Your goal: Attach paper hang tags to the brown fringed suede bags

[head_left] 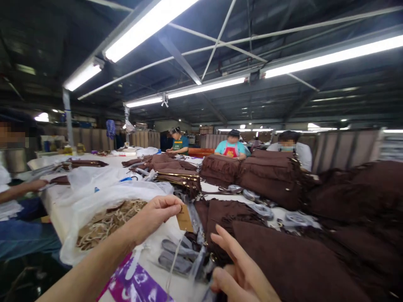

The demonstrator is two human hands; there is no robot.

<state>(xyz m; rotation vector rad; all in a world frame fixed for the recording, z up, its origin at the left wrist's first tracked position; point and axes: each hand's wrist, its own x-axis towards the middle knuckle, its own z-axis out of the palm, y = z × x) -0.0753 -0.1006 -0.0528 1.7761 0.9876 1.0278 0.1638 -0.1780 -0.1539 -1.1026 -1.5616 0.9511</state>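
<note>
My left hand (159, 213) pinches a small tan hang tag (185, 219) between thumb and fingers. A thin pale string (174, 264) dangles below the tag. To the right, my right hand (237, 268) has its fingers apart, and I see nothing in it. It is close to a dark brown suede-like bag (283, 251) with fringe, lying flat at the front of the table. Grey plastic-wrapped straps (179, 256) with metal clasps lie between my hands. Left of my left hand, a white plastic bag (71, 241) stands open, full of tan tags with strings (108, 222).
A purple glossy packet (138, 281) lies at the table's near edge. Stacks of brown bags (267, 174) rise ahead and right; zippered brown pieces (179, 178) lie mid-table. One person's arm (25, 188) reaches in at left. Several people work across the table.
</note>
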